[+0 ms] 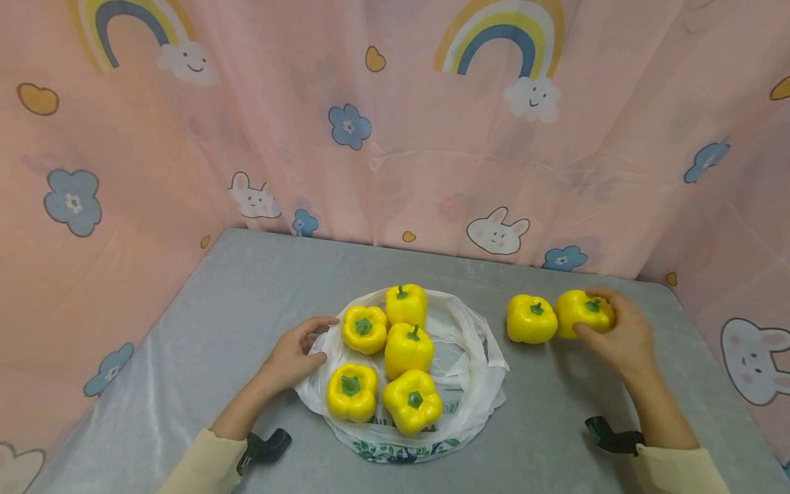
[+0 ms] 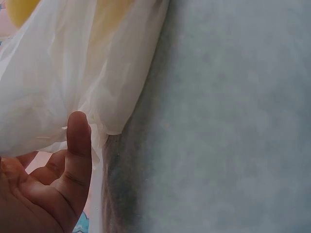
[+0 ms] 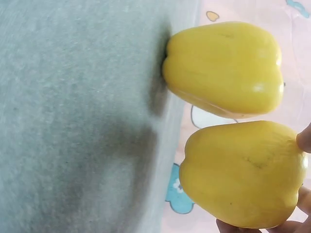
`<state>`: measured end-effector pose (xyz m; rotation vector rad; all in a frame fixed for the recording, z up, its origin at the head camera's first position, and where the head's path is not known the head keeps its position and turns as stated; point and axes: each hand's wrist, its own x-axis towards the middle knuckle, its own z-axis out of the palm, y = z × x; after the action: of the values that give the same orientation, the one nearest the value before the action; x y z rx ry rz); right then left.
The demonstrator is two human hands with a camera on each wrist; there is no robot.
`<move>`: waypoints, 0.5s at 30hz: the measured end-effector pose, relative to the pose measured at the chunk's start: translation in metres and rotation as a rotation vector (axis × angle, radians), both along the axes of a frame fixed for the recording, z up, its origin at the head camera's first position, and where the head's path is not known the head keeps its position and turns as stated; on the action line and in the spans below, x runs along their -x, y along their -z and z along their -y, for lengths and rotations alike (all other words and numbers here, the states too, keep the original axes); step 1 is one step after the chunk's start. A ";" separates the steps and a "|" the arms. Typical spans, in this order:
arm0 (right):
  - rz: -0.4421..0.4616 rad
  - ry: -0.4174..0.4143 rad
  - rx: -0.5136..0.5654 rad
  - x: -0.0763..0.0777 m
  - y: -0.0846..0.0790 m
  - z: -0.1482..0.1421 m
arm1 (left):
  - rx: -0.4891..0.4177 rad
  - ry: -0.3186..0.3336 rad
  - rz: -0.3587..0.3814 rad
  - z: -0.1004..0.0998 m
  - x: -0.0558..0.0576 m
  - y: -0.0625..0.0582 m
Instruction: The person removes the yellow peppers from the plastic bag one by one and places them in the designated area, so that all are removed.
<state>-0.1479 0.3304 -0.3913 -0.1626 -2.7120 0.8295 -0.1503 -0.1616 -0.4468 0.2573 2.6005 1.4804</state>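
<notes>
- R hand [image 1: 622, 337]: thumb & fingers clamped round a yellow pepper [image 1: 579, 312], at R side of desk [image 1: 222, 322]; in R wrist view it looks lifted, shadow apart from it.
- Look: bright yellow, blocky, lobed, tapering to the bottom; short green stem in a dip on top. R wrist view shows faint dark creases & specks on its side, fingers at the stem end.
- 2nd pepper [image 1: 531, 320]: just beside it on its L, stands upright on desk, stem up; smooth, shiny, same yellow.
- L hand [image 1: 293, 353]: thumb & fingers together on L edge of plastic bag [image 1: 486, 357], pinching it; film creases run to the fingertip.
- Bag: white, semi-see-through, mouth spread wide; green/blue print on near side.
- 5 peppers [image 1: 409, 351] in bag, mostly its L half; glossy yellow, green stems, tilted various ways.
- Behind desk: pink curtain [image 1: 420, 171] w/ rainbows, bunnies, blue flowers.
</notes>
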 end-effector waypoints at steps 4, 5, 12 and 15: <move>0.043 0.003 0.006 0.002 0.003 -0.001 | 0.002 0.002 -0.006 0.000 0.000 0.000; 0.055 0.003 0.005 0.002 0.004 -0.001 | 0.002 0.004 -0.008 0.000 0.001 0.001; 0.102 -0.004 0.003 0.003 0.009 -0.001 | -0.005 0.014 -0.011 0.000 0.000 0.001; 0.120 -0.006 0.003 0.004 0.010 0.000 | -0.006 0.011 -0.011 0.001 0.000 0.001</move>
<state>-0.1523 0.3307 -0.4008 -0.2113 -2.8244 0.8517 -0.1502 -0.1622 -0.4476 0.2803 2.5995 1.4881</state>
